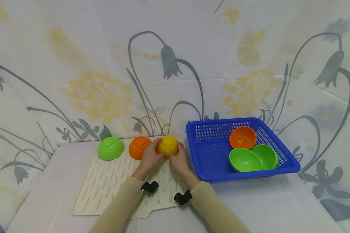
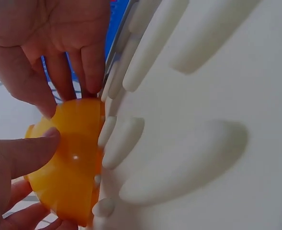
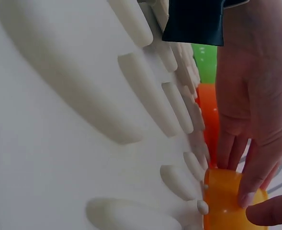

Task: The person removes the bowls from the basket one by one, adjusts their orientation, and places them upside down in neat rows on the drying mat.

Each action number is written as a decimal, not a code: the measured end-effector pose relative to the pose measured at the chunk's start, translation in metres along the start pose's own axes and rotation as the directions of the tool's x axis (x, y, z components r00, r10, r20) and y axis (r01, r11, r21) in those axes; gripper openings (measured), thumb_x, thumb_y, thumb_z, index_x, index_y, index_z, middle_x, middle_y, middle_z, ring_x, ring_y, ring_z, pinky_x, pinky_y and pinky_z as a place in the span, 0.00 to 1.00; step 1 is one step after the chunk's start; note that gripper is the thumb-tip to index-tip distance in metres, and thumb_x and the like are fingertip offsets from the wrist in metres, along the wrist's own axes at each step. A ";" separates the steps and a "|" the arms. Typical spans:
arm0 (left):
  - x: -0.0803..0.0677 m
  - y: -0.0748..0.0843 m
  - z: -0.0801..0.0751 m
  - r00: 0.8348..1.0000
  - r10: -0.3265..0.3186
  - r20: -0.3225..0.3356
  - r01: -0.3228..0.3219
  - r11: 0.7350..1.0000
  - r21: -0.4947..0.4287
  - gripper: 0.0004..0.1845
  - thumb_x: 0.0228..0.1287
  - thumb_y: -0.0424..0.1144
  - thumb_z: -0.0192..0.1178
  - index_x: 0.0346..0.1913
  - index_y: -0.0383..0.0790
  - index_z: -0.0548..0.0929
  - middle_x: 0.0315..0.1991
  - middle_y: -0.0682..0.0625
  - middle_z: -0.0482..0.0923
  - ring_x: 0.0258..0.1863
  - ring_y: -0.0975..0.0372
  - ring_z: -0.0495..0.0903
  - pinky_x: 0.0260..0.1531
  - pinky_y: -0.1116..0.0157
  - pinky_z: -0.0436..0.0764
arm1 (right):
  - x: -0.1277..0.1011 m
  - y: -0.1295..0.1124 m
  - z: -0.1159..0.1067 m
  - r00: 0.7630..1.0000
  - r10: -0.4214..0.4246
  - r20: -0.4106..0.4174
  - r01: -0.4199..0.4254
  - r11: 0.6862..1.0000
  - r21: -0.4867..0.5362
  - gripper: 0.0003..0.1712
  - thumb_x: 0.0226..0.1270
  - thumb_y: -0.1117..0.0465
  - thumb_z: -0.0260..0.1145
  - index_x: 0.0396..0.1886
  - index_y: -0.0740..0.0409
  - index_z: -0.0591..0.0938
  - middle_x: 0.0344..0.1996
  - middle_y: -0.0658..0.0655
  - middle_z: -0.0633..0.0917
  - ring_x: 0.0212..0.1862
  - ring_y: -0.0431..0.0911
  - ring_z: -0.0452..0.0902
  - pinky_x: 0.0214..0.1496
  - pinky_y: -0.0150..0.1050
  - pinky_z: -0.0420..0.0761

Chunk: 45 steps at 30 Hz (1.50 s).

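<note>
A yellow bowl [image 1: 167,145] is upside down at the back right of a cream ridged drying mat [image 1: 105,181]. Its rim appears to meet the mat in the left wrist view, where the bowl [image 2: 73,158] shows orange-yellow. On its left side my left hand [image 1: 152,157] grips it, fingers curved round the wall and thumb in front. My right hand [image 1: 179,159] holds the opposite side, its thumb [image 3: 272,211] against the wall. Just left of the left hand stands an upturned orange bowl [image 1: 138,148], and farther left an upturned green bowl [image 1: 110,149].
A blue perforated basket [image 1: 210,176] stands right of the mat. Its right part holds an orange bowl [image 1: 243,138] and two green bowls, one in front [image 1: 245,160] and one behind it [image 1: 266,157]. A flower-patterned cloth [image 1: 175,94] hangs behind the table.
</note>
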State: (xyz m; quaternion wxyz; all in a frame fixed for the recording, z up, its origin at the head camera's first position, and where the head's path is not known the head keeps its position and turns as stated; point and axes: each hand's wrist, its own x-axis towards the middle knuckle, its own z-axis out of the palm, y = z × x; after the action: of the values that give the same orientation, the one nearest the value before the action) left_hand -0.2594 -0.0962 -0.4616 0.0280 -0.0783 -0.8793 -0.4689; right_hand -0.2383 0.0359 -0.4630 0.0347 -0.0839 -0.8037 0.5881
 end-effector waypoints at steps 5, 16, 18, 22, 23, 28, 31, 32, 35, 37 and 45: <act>0.000 -0.002 0.001 1.000 -0.001 -0.023 0.002 1.000 0.014 0.36 0.59 0.32 0.71 0.70 0.35 0.70 0.69 0.40 0.69 0.67 0.48 0.69 0.69 0.50 0.64 | 0.002 0.004 0.002 0.999 -0.043 0.030 0.044 0.999 -0.015 0.42 0.58 0.78 0.60 0.75 0.66 0.62 0.76 0.67 0.58 0.77 0.59 0.49 0.76 0.53 0.49; 0.001 -0.006 -0.004 0.999 -0.014 -0.040 0.014 1.000 -0.001 0.34 0.59 0.32 0.72 0.68 0.34 0.72 0.66 0.38 0.72 0.64 0.46 0.72 0.67 0.49 0.67 | 0.001 0.004 0.002 0.996 -0.066 0.062 0.067 0.998 -0.005 0.41 0.60 0.77 0.60 0.75 0.65 0.62 0.76 0.67 0.57 0.77 0.58 0.49 0.76 0.53 0.50; 0.002 -0.006 -0.003 0.999 -0.013 -0.042 0.014 1.000 0.006 0.33 0.59 0.33 0.72 0.67 0.35 0.72 0.65 0.39 0.73 0.63 0.46 0.72 0.67 0.49 0.67 | -0.001 0.004 0.002 0.996 -0.086 0.038 0.086 0.996 0.002 0.40 0.61 0.77 0.59 0.75 0.66 0.63 0.75 0.67 0.58 0.77 0.58 0.50 0.76 0.53 0.51; 0.003 -0.007 -0.001 0.999 -0.001 -0.048 0.002 1.000 0.016 0.33 0.58 0.32 0.72 0.66 0.35 0.74 0.65 0.39 0.74 0.63 0.47 0.72 0.66 0.50 0.68 | -0.009 -0.001 0.001 0.988 -0.153 -0.019 0.154 0.988 0.032 0.37 0.63 0.76 0.61 0.73 0.66 0.66 0.73 0.66 0.63 0.75 0.58 0.55 0.75 0.53 0.55; 0.003 -0.007 0.000 0.999 0.003 -0.050 -0.002 1.000 0.022 0.33 0.58 0.32 0.72 0.66 0.35 0.74 0.65 0.39 0.74 0.64 0.47 0.72 0.66 0.50 0.68 | -0.012 -0.003 0.001 0.986 -0.165 -0.029 0.166 0.985 0.043 0.36 0.64 0.76 0.62 0.73 0.66 0.67 0.73 0.65 0.65 0.74 0.58 0.57 0.74 0.53 0.57; 0.003 -0.007 0.002 0.999 -0.008 -0.049 0.010 0.999 0.031 0.32 0.60 0.33 0.71 0.67 0.36 0.73 0.66 0.40 0.73 0.65 0.48 0.71 0.67 0.50 0.67 | -0.024 -0.016 -0.002 0.982 -0.185 -0.049 0.188 0.979 0.081 0.32 0.67 0.71 0.62 0.72 0.62 0.70 0.69 0.63 0.71 0.71 0.58 0.64 0.71 0.54 0.63; 0.003 -0.007 0.002 0.999 -0.011 -0.048 0.012 0.999 0.034 0.31 0.61 0.34 0.71 0.67 0.36 0.73 0.66 0.40 0.73 0.65 0.48 0.71 0.67 0.50 0.67 | -0.031 -0.023 -0.004 0.977 -0.210 -0.048 0.214 0.969 0.125 0.31 0.67 0.71 0.61 0.71 0.60 0.72 0.68 0.63 0.73 0.69 0.58 0.66 0.69 0.53 0.67; 0.003 -0.008 0.002 0.999 -0.008 -0.048 0.009 0.999 0.034 0.31 0.61 0.34 0.71 0.67 0.36 0.73 0.66 0.40 0.73 0.65 0.48 0.71 0.67 0.50 0.67 | -0.032 -0.025 -0.005 0.974 -0.223 -0.044 0.227 0.963 0.148 0.31 0.67 0.71 0.60 0.71 0.61 0.72 0.68 0.63 0.73 0.69 0.57 0.67 0.69 0.53 0.68; 0.002 -0.007 0.001 0.999 -0.017 -0.042 0.018 1.000 0.023 0.31 0.61 0.34 0.71 0.67 0.37 0.73 0.66 0.41 0.73 0.65 0.48 0.71 0.67 0.50 0.67 | -0.037 -0.035 -0.010 0.961 -0.276 -0.025 0.275 0.937 0.216 0.30 0.68 0.73 0.58 0.70 0.63 0.71 0.68 0.63 0.72 0.70 0.58 0.66 0.69 0.53 0.67; 0.002 -0.006 0.001 0.999 -0.019 -0.040 0.020 1.000 0.019 0.32 0.60 0.33 0.71 0.67 0.37 0.73 0.66 0.41 0.73 0.64 0.48 0.72 0.67 0.49 0.67 | -0.041 -0.044 -0.016 0.954 -0.301 0.000 0.291 0.921 0.258 0.29 0.70 0.73 0.57 0.71 0.65 0.70 0.69 0.64 0.71 0.70 0.59 0.64 0.70 0.54 0.66; 0.002 -0.003 0.001 0.998 -0.025 -0.061 0.025 1.000 0.002 0.33 0.57 0.34 0.73 0.66 0.38 0.74 0.65 0.41 0.74 0.63 0.48 0.73 0.67 0.50 0.67 | -0.047 -0.076 -0.055 0.922 -0.386 0.015 0.376 0.906 0.197 0.28 0.71 0.70 0.60 0.70 0.59 0.73 0.67 0.59 0.74 0.68 0.55 0.68 0.68 0.52 0.69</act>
State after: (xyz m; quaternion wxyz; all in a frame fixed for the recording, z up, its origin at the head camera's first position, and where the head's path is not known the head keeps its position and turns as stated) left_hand -0.2621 -0.0964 -0.4646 0.0491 -0.0527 -0.8795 -0.4704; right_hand -0.1912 0.0567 -0.3719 0.1349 0.0941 -0.7452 0.6463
